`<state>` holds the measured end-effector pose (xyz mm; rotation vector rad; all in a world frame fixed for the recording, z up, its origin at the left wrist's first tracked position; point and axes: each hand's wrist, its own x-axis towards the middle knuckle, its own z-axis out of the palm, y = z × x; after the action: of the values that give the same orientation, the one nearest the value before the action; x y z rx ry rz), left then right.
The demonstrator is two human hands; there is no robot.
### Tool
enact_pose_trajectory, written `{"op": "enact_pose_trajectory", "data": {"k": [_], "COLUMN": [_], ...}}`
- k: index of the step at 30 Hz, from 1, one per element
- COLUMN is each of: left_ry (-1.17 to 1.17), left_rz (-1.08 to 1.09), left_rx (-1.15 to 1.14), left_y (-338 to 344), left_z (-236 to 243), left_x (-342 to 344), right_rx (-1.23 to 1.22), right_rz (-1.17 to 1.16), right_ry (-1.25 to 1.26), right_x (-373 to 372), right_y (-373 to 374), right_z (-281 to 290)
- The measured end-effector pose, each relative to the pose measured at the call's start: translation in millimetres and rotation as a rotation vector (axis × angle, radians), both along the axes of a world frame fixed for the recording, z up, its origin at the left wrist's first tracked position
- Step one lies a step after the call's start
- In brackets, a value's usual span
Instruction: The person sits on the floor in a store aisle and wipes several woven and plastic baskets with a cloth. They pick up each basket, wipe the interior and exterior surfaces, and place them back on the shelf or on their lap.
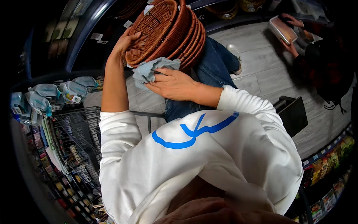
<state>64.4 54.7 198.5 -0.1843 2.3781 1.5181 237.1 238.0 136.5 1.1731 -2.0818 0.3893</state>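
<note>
Stack of brown wicker baskets [168,35]: just beyond the right hand [173,85], right of the left hand [124,44]. Probably light, stiff, slightly rough; rim likely the best hold. Left hand curled over near basket's rim. Right hand holding soft-looking grey-blue cloth [146,71] against lower rim. White labels [97,36] left of left hand; print unreadable.
</note>
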Motion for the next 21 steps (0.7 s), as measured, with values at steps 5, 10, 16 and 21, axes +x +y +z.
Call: {"op": "enact_pose_trajectory", "data": {"k": [5, 10, 16, 21], "left_ry": [-0.011, 0.062, 0.039, 0.067], "left_rz": [-0.035, -0.079, 0.006, 0.029], "left_rx": [0.116, -0.019, 0.112, 0.093], "left_y": [-14, -20, -16, -10], "left_z": [-5, -16, -14, -7], "left_x": [13, 3, 10, 17], "right_rx": [-0.024, -0.57, -1.513, -0.56], "right_rz": [0.062, -0.284, -0.009, -0.057], "right_ry": [-0.074, -0.42, -0.91, -0.521], "right_x": [0, -30, -59, -75], "right_y": [37, 141, 163, 100], "right_z": [-19, -55, 23, 73]}}
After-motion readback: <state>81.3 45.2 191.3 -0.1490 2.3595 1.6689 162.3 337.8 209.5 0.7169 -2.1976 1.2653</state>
